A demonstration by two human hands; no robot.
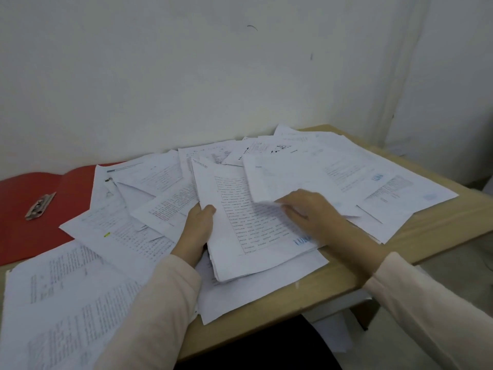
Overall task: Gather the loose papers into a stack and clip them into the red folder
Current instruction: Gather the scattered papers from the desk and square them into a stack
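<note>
Loose printed papers (344,172) lie fanned over most of the wooden table (440,225). My left hand (198,225) grips the left edge of a small gathered stack of sheets (240,247), thumb on top. My right hand (309,209) lies over the stack's right side, and its fingers pinch the corner of a sheet from the pile on the right. The red folder (32,222) lies open at the far left, partly under papers, with its metal clip (40,205) showing on the inside.
A white wall rises just behind the table. The table's front edge runs diagonally at lower right, with floor and a few papers below it. More sheets (66,303) cover the near left corner under my left sleeve.
</note>
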